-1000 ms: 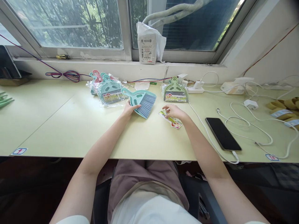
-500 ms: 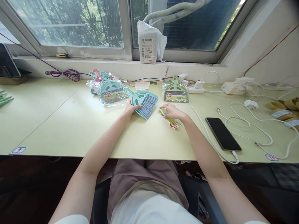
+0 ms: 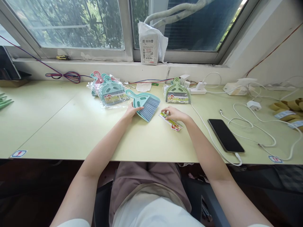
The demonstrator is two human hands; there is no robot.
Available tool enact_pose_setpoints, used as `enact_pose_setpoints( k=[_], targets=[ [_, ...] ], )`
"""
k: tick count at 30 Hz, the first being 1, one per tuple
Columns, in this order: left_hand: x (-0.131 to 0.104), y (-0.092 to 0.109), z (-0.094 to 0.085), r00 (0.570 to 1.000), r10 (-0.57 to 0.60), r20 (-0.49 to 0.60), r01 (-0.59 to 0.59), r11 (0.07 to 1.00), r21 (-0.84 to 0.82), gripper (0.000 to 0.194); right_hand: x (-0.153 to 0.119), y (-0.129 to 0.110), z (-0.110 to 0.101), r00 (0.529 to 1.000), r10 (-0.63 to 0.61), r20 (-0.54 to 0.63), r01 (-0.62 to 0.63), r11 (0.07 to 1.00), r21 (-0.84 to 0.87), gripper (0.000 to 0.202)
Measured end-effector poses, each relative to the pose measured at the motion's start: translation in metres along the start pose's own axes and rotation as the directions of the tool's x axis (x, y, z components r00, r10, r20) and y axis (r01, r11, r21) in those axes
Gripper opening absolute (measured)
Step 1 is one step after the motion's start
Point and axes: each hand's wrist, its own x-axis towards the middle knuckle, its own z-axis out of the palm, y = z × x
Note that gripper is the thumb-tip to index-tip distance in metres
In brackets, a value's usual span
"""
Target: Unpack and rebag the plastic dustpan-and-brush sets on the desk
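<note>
A mint green dustpan with a grey-bristled brush [image 3: 148, 106] lies tilted over the middle of the table. My left hand [image 3: 133, 111] grips its left edge, thumb on top and the other fingers hidden underneath. To the right, my right hand [image 3: 172, 113] has its curled fingers on a yellow-green printed card [image 3: 174, 123] with red pictures along its lower end. Behind that hand sits a wrapped green dustpan set [image 3: 177, 92]. Several more sets in clear plastic, mint and pink, are piled at the back left, with a mint set [image 3: 113, 93] in front.
A black phone [image 3: 226, 135] with a white charging cable lies at the right, among looped cables and a white plug [image 3: 254, 105]. Yellow-brown rolls [image 3: 287, 115] are at the far right. A wrapped box [image 3: 149, 47] stands on the sill.
</note>
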Motion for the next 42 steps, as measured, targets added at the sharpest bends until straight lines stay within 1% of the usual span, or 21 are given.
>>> enact_pose_setpoints(
  k=[4,7,9,12,14,17,20,22,24,27,30,34,36,38,40,42],
  targets=[
    [-0.001,0.001,0.0,1.0,0.008,0.026,-0.009,1.0,0.011,0.052,-0.001,-0.003,-0.001,1.0,0.003,-0.007,-0.003,1.0,0.019,0.041],
    [-0.001,0.002,0.0,0.999,0.003,0.039,-0.004,1.0,0.009,0.053,-0.001,-0.003,-0.001,1.0,0.002,-0.023,-0.002,1.0,0.022,0.039],
    [-0.002,0.002,0.0,0.999,-0.002,0.035,0.002,1.0,0.005,0.054,0.0,-0.003,-0.001,1.0,-0.002,-0.031,0.002,1.0,0.017,0.036],
    [-0.002,0.002,0.0,1.0,-0.008,0.03,0.007,1.0,0.013,0.054,0.0,-0.002,0.0,0.999,0.002,-0.042,-0.003,1.0,-0.006,0.026],
    [-0.002,0.002,0.0,0.999,-0.006,0.038,0.005,1.0,0.018,0.053,0.001,-0.001,0.002,0.998,-0.01,-0.067,0.008,1.0,-0.022,0.022],
    [-0.001,0.001,-0.001,0.999,-0.005,0.045,0.004,1.0,0.019,0.052,0.002,0.001,0.004,0.992,-0.07,-0.107,0.068,0.997,-0.025,0.029],
    [0.0,0.0,-0.001,0.999,-0.001,0.051,0.0,1.0,0.018,0.052,0.001,0.001,0.002,0.989,-0.119,-0.088,0.119,0.993,-0.005,0.037],
    [0.001,-0.001,-0.001,0.999,0.005,0.053,-0.006,1.0,0.023,0.052,0.0,0.0,0.0,0.993,-0.11,-0.034,0.111,0.993,0.032,0.039],
    [0.001,-0.001,-0.001,0.999,0.004,0.053,-0.005,1.0,0.028,0.052,-0.001,-0.001,-0.001,0.998,-0.067,0.01,0.066,0.995,0.076,0.039],
    [0.0,0.0,-0.001,0.999,-0.01,0.043,0.008,1.0,0.03,0.052,-0.002,-0.002,-0.001,0.999,0.001,0.034,-0.005,0.992,0.129,0.03],
    [0.0,0.0,-0.001,0.999,-0.02,0.033,0.019,0.999,0.031,0.051,-0.003,-0.003,0.0,0.998,0.026,0.058,-0.036,0.982,0.186,0.021],
    [0.001,-0.001,-0.002,0.999,-0.01,0.046,0.009,0.999,0.031,0.053,-0.003,-0.004,0.0,0.999,0.025,0.025,-0.031,0.969,0.246,0.013],
    [0.002,-0.003,-0.003,0.999,-0.01,0.048,0.009,0.999,0.035,0.054,-0.003,-0.005,-0.001,1.0,0.022,-0.012,-0.018,0.965,0.261,0.012],
    [0.003,-0.003,-0.003,0.999,-0.011,0.051,0.009,0.999,0.043,0.056,-0.004,-0.006,-0.003,1.0,0.01,-0.02,-0.004,0.952,0.306,0.014],
    [0.003,-0.004,-0.003,0.998,-0.01,0.067,0.007,0.999,0.05,0.059,-0.005,-0.009,-0.004,1.0,-0.025,0.004,0.021,0.9,0.436,0.017],
    [0.001,-0.003,-0.003,0.995,-0.019,0.094,0.014,0.999,0.05,0.062,-0.006,-0.013,-0.006,0.998,-0.063,-0.002,0.051,0.784,0.618,0.024]
  ],
)
